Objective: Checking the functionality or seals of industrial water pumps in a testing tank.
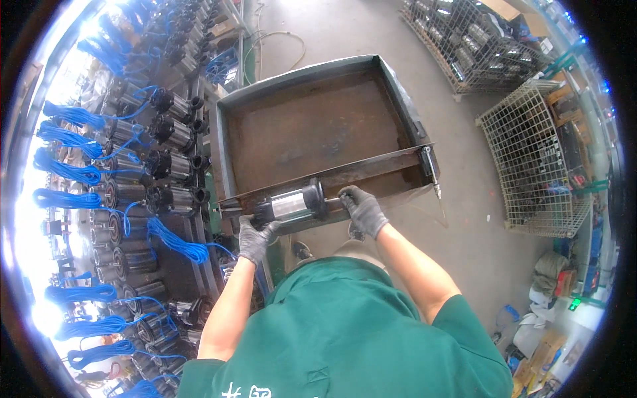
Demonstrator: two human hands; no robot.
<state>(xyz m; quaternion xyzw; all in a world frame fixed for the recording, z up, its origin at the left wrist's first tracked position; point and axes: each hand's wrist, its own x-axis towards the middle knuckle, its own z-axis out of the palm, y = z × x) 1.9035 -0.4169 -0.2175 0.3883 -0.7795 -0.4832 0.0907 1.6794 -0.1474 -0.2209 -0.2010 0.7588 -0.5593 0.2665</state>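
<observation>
A pump-like unit (292, 204) with a silver cylinder and black ends lies sideways over the near edge of a rusty metal tray. Under its left black end, my gloved left hand (255, 240) grips it, thumb pointing inward; part of the fingers is hidden. My gloved right hand (364, 211) is closed around a short thin rod (334, 199) at the unit's right end. Whether that rod belongs to the unit or is a separate tool, I cannot tell. Both gloves are dark grey.
The tray (229, 152) has raised walls and a crossbar (345, 170). A metal tool (430, 171) hangs at its right side. Left, racks hold several similar units (174, 166) with coiled blue cables (70, 166). Wire cages (524, 159) stand at right; a hose (279, 33) lies on the floor.
</observation>
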